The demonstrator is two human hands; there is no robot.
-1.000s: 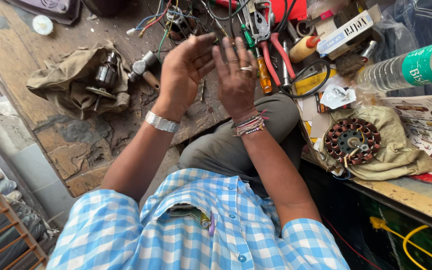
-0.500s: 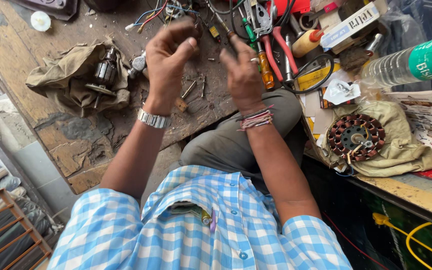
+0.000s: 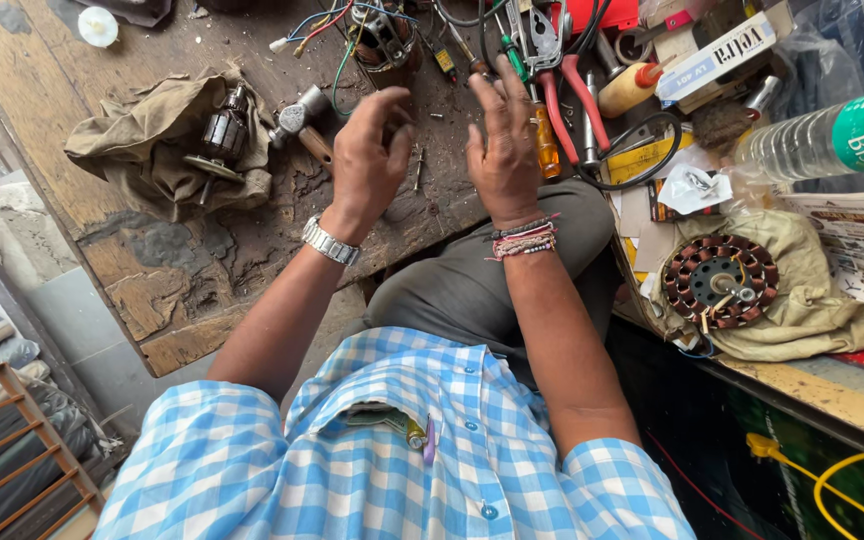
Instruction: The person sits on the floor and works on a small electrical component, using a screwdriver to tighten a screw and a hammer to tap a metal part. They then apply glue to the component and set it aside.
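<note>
My left hand (image 3: 367, 160) hovers over the worn wooden bench (image 3: 202, 260), back toward the camera and fingers curled, so its palm is hidden. A metal watch sits on that wrist. My right hand (image 3: 502, 145) is a short gap to the right, fingers straight and slightly apart, holding nothing; thread bands circle its wrist. Small screws (image 3: 418, 165) lie on the bench between the hands. A hammer (image 3: 302, 120) lies just left of my left hand. An orange-handled screwdriver (image 3: 546, 140) lies right beside my right hand.
A motor armature (image 3: 220, 130) rests on a khaki cloth (image 3: 142, 150) at left. Red-handled pliers (image 3: 557, 95), a wired part (image 3: 382, 35) and tools crowd the back. A copper-wound stator (image 3: 720, 280) sits on cloth at right, near a plastic bottle (image 3: 822, 135). My knee (image 3: 472, 280) is under my wrists.
My hands were pressed close together a second ago; they have separated and dropped lower toward the bench. The left hand's fingers have curled in, while the right hand's stay extended.
</note>
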